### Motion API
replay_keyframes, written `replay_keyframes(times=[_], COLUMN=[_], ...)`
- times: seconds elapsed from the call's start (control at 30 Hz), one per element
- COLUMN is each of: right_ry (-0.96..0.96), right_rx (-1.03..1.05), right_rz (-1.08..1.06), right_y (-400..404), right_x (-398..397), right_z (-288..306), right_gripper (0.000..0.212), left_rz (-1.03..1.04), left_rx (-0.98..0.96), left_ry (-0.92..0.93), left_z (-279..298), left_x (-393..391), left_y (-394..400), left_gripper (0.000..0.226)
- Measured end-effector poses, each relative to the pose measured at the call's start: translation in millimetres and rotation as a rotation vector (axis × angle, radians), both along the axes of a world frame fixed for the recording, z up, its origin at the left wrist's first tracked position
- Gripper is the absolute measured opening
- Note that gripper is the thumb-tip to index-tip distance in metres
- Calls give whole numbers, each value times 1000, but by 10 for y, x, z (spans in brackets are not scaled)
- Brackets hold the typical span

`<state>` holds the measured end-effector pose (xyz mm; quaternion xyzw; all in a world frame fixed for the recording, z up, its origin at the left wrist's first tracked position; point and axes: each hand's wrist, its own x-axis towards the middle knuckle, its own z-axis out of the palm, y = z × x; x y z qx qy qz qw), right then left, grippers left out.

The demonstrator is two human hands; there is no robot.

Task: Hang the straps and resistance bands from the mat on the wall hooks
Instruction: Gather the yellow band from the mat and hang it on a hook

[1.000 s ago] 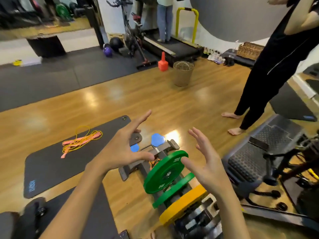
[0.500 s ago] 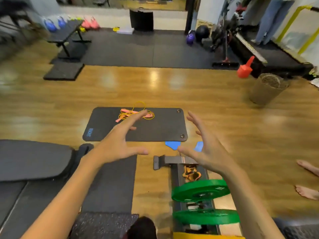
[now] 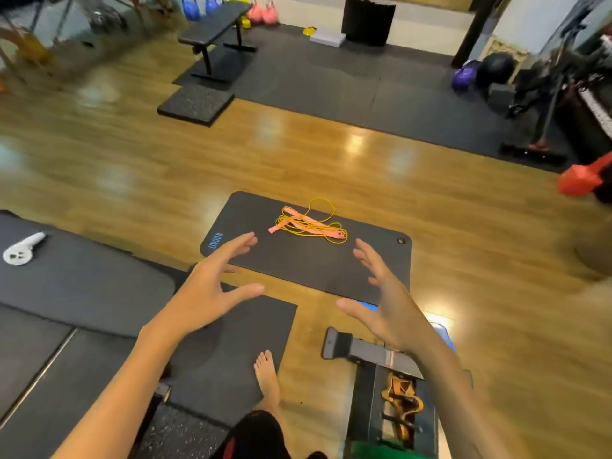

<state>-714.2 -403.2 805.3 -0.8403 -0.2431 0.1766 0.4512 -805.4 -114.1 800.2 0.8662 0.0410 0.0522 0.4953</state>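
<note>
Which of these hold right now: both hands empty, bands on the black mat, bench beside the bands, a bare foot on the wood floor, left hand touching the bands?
1. Both hands, left hand and right hand, are empty. True.
2. The pink and yellow bands lie on the black mat. True.
3. The workout bench stands beside the bands. False: it is far off, across the floor.
4. The bare foot stands on wood. False: it is on a dark floor mat.
5. The left hand touches the bands. False: it is short of them.

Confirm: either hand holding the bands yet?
No: the left hand and right hand hover open and empty, while the bands lie untouched on the mat.
</note>
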Motion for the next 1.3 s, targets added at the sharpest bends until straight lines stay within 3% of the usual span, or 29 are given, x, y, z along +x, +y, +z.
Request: replay_keyframes(times=[0.13,0.47,0.7,1.0,1.13,1.3], right_ry=[79,49,135,192,200,215], right_rx=[-39,-27,-82,-196,-304,-457], right_rz=[-25,4,-46,-25,41,97], right_y=[565,1438,1734,2579,2901,3192], right_x=[696,2256,3689,5676,6237,6702], right_z=[-50,-237,-988,-2462,-3327,-4705], right_gripper=[95,84,78,60,57,51], left_rz=[-15,7,30,240,186,247], left_rx=[-6,8,25,125,204,245], left_ry=[43,127,233,334,497,874], left_z=[-56,-222,-736,-2097,-3123,-4487], left_x=[757,2453,3576,5695,6432,7081], left_y=[557,1447,1734,1996,2168,2314], left_gripper=[81,71,66,27,28,45])
